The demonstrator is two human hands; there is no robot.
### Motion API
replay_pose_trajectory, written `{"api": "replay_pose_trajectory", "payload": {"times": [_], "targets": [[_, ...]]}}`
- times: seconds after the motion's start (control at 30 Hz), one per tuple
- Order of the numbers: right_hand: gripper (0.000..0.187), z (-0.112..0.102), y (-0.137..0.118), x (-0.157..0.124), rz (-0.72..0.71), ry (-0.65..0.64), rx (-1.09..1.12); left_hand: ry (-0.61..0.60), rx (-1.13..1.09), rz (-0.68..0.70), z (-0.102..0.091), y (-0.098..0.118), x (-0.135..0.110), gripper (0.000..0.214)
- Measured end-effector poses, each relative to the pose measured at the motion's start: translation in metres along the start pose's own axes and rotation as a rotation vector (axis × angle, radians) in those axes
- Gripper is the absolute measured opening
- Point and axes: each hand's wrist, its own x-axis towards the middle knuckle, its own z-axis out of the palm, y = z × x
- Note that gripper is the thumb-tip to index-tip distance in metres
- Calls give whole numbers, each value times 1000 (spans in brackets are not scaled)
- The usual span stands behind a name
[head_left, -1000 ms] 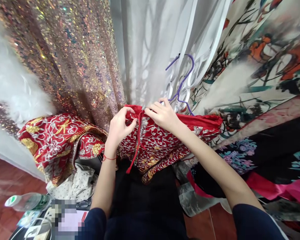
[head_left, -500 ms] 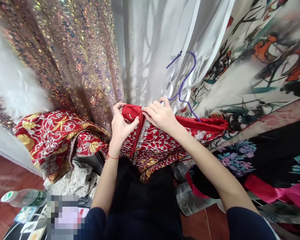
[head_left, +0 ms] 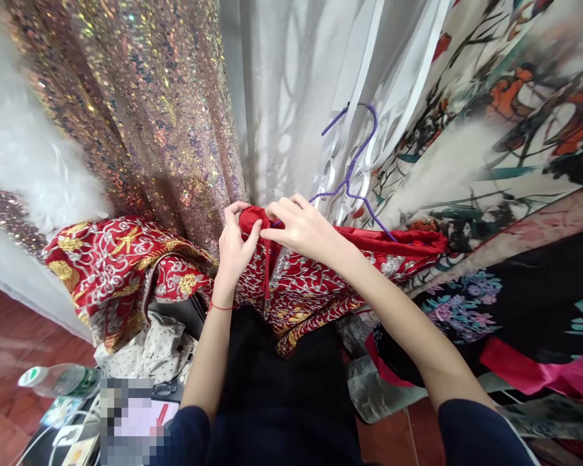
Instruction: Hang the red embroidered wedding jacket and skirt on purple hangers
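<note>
A red skirt-like garment with silver and gold embroidery spreads across my lap, its plain red waistband uppermost. My left hand pinches the waistband's left part between thumb and fingers. Close beside it, my right hand grips the same band, fingers bent over the top edge. A thin red tie hangs down below the hands. Behind the band stands a purple hanger, its right arm dipping into the waistband; the left arm's end is hidden near my right hand.
Another red embroidered piece lies to the left, over a white dotted cloth. A plastic bottle lies at lower left beside cables. Sequinned fabric and a white curtain hang ahead; a black flowered garment is at right.
My right hand has shifted slightly left, closer to my left hand, and its fingers curl further over the waistband. The band between the hands looks more bunched.
</note>
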Motion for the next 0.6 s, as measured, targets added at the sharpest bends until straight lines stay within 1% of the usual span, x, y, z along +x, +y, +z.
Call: {"api": "replay_pose_trajectory", "payload": {"times": [0.03,0.1,0.17,0.2,0.23,0.3,0.37,0.43,0.5,0.57,0.6], "targets": [[21,-10,-3,3,61,-17,59,-1,1,-4,0,1,-1,35],[18,-28,-5,9,241,-8,223,7,4,-15,-1,2,-3,36],[20,-35,1,16,421,75,411,18,15,-26,0,2,-5,36],[23,-33,6,20,480,135,494,22,26,-30,0,2,-5,36],[26,-28,14,25,513,199,557,29,41,-31,0,1,-5,35],[31,-10,30,38,535,311,608,44,66,-38,1,0,-4,35],[33,14,44,49,543,360,590,43,67,-49,1,-1,-3,35],[37,34,50,55,566,321,564,12,51,-49,0,-1,-1,35],[39,42,46,54,601,230,559,-17,47,-6,-2,1,0,35],[33,37,32,48,619,182,570,-32,58,52,-3,3,-1,39],[28,30,23,44,612,193,567,-35,63,73,-3,4,-1,42]]}}
